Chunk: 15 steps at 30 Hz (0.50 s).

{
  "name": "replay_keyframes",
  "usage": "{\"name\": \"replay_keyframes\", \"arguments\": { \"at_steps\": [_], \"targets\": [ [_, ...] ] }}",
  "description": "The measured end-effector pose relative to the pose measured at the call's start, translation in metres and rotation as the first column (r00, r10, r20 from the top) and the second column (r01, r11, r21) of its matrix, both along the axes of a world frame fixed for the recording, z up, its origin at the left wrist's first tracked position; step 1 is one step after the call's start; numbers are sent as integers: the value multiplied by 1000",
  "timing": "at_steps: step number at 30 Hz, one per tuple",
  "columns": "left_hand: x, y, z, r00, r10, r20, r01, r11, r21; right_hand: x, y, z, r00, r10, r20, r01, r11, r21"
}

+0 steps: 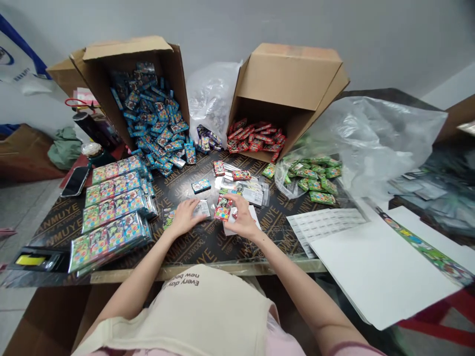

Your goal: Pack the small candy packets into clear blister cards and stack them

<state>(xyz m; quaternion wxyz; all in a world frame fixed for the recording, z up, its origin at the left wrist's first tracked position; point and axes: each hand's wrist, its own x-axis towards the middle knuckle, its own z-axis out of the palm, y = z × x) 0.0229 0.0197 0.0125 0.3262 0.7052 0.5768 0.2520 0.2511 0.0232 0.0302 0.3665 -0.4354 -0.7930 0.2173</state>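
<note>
My right hand (243,217) grips a small red printed box (222,207) between thumb and fingers, face up. Under that hand lies a white card or box (255,217), partly covered. My left hand (186,216) rests over a clear plastic pack (204,209), its fingers apart; a green printed box (168,218) shows at the pack's left side. Just beyond the hands are a blue box (201,186), a red box (218,168), another red box (241,175) and clear plastic packaging (256,190).
A carton (181,89) spills many blue boxes; another carton (289,74) holds red ones. Green boxes (315,178) lie by a plastic bag (386,128). Stacked filled packs (111,237), a phone (75,181) and a tape cutter (39,259) are left; white sheets (378,267) right.
</note>
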Motion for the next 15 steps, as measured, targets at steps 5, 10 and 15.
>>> {"name": "replay_keyframes", "arguments": {
  "at_steps": [5,10,15],
  "targets": [
    [-13,-8,-17,922,-97,-374,151,981,119,9,8,-19,981,-69,182,62,997,47],
    [-14,-15,-9,956,-97,-276,152,971,186,10,3,-16,977,81,196,-67,995,-78],
    [-17,-17,-3,964,-197,-178,225,962,157,11,5,-13,950,294,109,-267,940,-212]
  ]
}}
